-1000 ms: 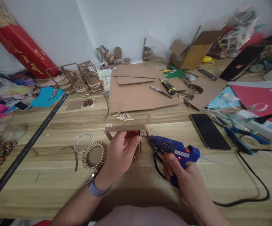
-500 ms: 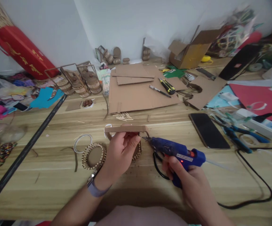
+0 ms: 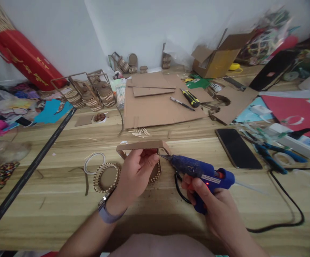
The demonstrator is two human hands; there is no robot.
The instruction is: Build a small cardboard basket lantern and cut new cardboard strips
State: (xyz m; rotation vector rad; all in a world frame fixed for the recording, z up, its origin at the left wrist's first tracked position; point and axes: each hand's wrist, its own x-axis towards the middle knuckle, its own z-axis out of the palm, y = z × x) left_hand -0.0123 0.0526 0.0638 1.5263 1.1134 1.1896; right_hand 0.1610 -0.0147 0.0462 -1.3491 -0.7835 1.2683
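My left hand (image 3: 137, 171) is closed on a bent cardboard strip (image 3: 141, 145), a handle-like frame with folded ends. My right hand (image 3: 211, 196) grips a blue hot glue gun (image 3: 195, 167) whose red light is on. Its nozzle meets the strip's right end near my left thumb; I cannot tell whether they touch. Partly hidden behind my left hand is a round piece edged with short sticks (image 3: 156, 175). Left of my wrist stands a stick-walled cardboard ring basket (image 3: 106, 177), and beside it lies a white ring (image 3: 94, 162).
Cardboard sheets (image 3: 155, 110) lie ahead with a utility knife (image 3: 191, 98) and a pen (image 3: 180, 103). To the right are a phone (image 3: 238, 148), pliers (image 3: 271, 153) and a power strip (image 3: 296, 139). Finished small baskets (image 3: 90, 96) stand at the back left. The gun's black cord (image 3: 299, 210) loops at right.
The cardboard strip has tilted and shifted slightly left in my left hand. The glue gun's nozzle has moved a little left, nearer my left thumb.
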